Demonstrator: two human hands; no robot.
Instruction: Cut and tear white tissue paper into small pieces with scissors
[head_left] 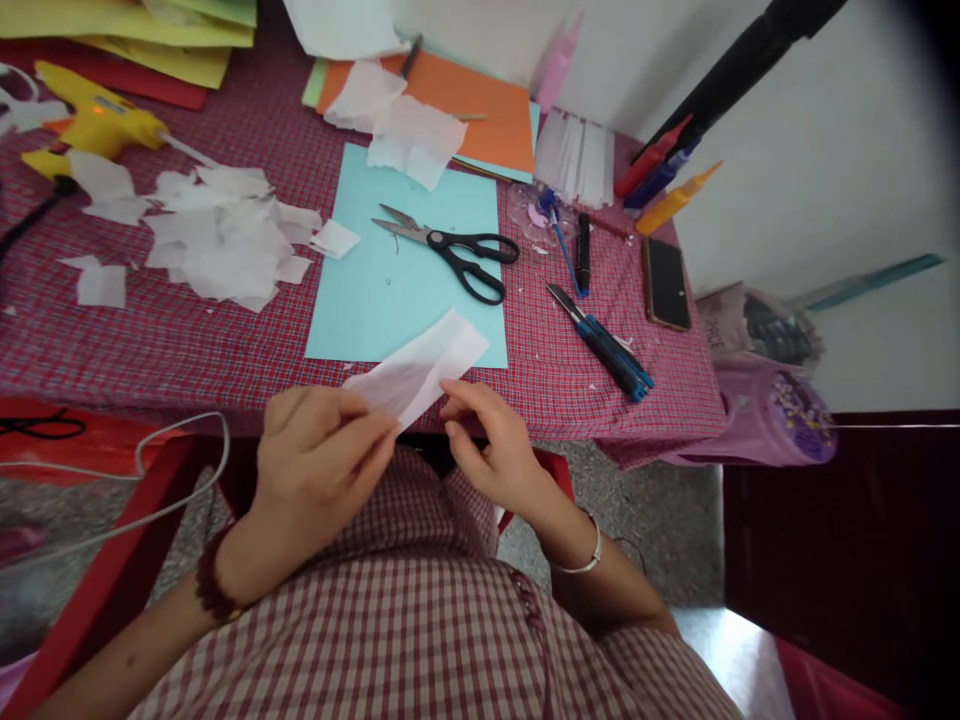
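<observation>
My left hand (pixel 322 455) is closed on a folded sheet of thin white paper (pixel 431 360), pinching its near end between thumb and fingers. The paper slants up to the right over the table's front edge, its far end above a light blue sheet (pixel 352 290). My right hand (pixel 495 445) is beside the paper's right edge, with the index fingertip at the fold and the thumb apart from it. Black-handled scissors (pixel 439 240) lie partly open on the blue sheet. A heap of torn white paper pieces (pixel 217 235) lies left of it.
A yellow glue gun (pixel 105 120) with a cord lies at the left. Orange card (pixel 487 100) is at the back. A craft knife (pixel 600 345), a black marker (pixel 583 255) and a phone (pixel 667 283) lie at the right. A checked cloth (pixel 405 125) is hidden there by paper.
</observation>
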